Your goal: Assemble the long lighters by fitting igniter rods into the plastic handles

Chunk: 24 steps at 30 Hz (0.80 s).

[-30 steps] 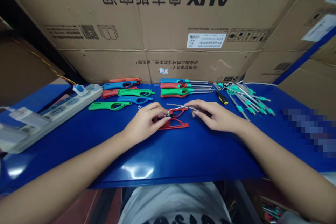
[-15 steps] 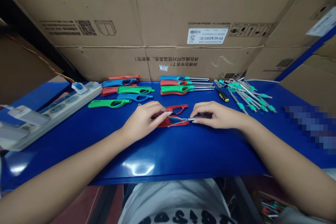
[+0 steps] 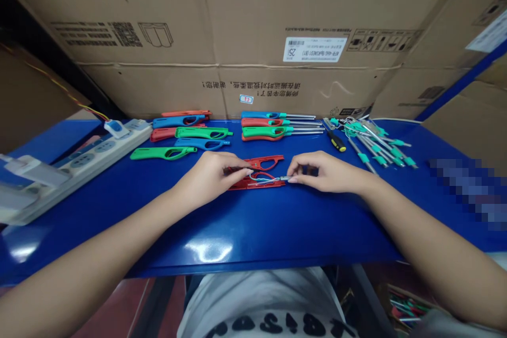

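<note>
Two red lighter-casing halves lie on the blue table in front of me, an upper one [image 3: 273, 160] and a lower one [image 3: 269, 185]. My left hand [image 3: 212, 173] pinches a small black part [image 3: 255, 170] over the left ends of the casings, covering them. Thin wires [image 3: 263, 180] run from there, across the lower casing, to a metal tube [image 3: 284, 178]. Thumb and fingers of my right hand [image 3: 322, 171] close on that tube at the casings' right end. Most of the tube is hidden by the hand.
Loose green, blue and red casings [image 3: 202, 132] lie at the back left. Lighters with metal tubes [image 3: 283, 127] stand mid-back. A screwdriver [image 3: 336, 142] and a pile of tubes with green pieces [image 3: 376, 142] lie right. A power strip [image 3: 95, 161] stands left, cardboard [image 3: 253, 53] behind.
My left fingertips have shifted slightly left. The tube in my right hand sits a little lower over the casing, and the wires bow more between the hands. The view has tilted slightly.
</note>
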Motion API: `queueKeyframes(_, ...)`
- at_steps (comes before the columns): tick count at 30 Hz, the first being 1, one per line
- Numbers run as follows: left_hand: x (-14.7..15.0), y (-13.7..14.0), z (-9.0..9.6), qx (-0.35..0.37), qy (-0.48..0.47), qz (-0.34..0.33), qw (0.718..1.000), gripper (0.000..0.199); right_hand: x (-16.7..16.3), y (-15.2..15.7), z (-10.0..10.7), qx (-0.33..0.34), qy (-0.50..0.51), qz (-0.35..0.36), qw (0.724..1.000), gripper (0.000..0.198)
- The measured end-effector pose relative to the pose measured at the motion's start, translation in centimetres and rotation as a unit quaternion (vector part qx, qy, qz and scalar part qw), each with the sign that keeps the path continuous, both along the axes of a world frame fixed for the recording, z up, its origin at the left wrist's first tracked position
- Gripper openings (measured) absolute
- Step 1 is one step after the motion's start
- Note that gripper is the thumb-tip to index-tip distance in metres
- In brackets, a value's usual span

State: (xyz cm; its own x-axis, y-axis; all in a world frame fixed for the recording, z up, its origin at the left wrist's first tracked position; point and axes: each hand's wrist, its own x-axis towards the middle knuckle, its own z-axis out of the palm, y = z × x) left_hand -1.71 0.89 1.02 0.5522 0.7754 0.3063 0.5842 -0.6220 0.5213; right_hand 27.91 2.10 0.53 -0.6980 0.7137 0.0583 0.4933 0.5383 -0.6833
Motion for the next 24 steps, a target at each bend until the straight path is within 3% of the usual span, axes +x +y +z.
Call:
queueKeyframes(9, -0.44, 0.46, -0.22, -0.025, 0.044, -0.03, 0.998, 0.022, -0.15, 0.23, -0.53, 0.049, -0.014, 0.041, 0.998, 0.015)
queueKeyframes(19, -0.4, 0.58, -0.89, -0.006, 0.075, -0.055, 0.996, 0.018, -0.27, 0.35, -0.72, 0.141, -0.065, 0.046, 0.987, 0.013)
queueKeyframes(24, -0.37, 0.65, -0.81, -0.01, 0.088, -0.053, 0.995, 0.018, -0.48, 0.2, -0.8, 0.131, -0.061, 0.039, 0.989, 0.009)
